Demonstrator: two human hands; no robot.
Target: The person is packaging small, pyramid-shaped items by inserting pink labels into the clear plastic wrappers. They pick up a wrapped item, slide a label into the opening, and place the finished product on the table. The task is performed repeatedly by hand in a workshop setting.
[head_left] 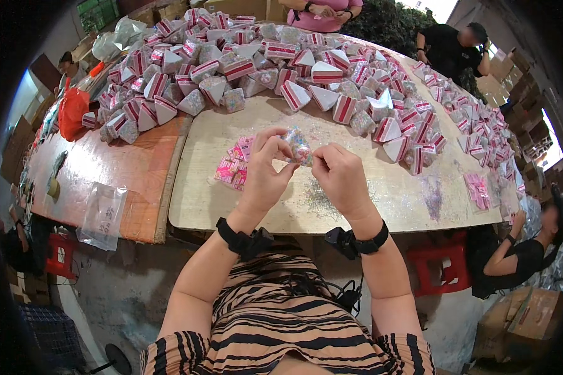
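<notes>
While the L hand [269, 164] holds a glittery pkt. [298, 141] btwn fingers, R hand [344, 178] fingers narrow beside it, grip unclear; wedge pcs. [234, 67] heaped far on table [197, 187].

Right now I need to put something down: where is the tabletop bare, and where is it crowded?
The reddish-brown board looks bare between the clear bag and the pale board; the pale board looks bare left of the pink packets. The far side is crowded with wedge-shaped pieces; thin silvery strands lie beside the right hand.
</notes>
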